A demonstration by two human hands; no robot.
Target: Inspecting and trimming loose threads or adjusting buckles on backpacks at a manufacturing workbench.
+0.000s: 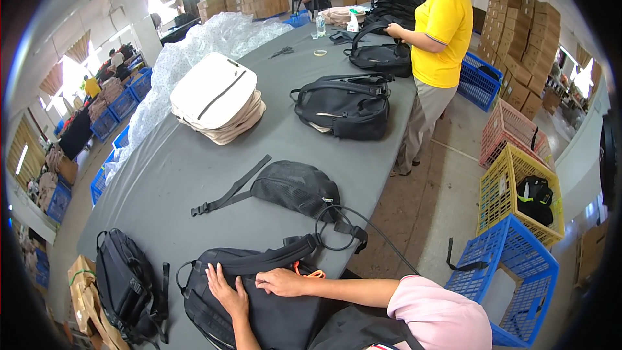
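A black backpack [259, 301] lies on the grey-covered table in front of me. My left hand [227, 293] rests on it with fingers stretched out flat. Close beside it, my right hand [282, 282] presses on the same backpack, its fingers curled in. Whatever those fingers may pinch is hidden. Orange loops [312, 273] show just past my right wrist, next to the padded black strap [275, 258]. Beyond the backpack lies a black mesh waist bag [295, 185] with its buckled strap spread out. A thin black cord curls over the table's edge.
Another black backpack [129, 285] sits at the left edge. Farther off are a stack of pale bag pieces [217, 97], a dark backpack [343, 107] and clear plastic wrap [194, 45]. A co-worker in yellow [444, 32] handles a black bag. Blue [544, 279] and yellow crates [489, 204] stand right.
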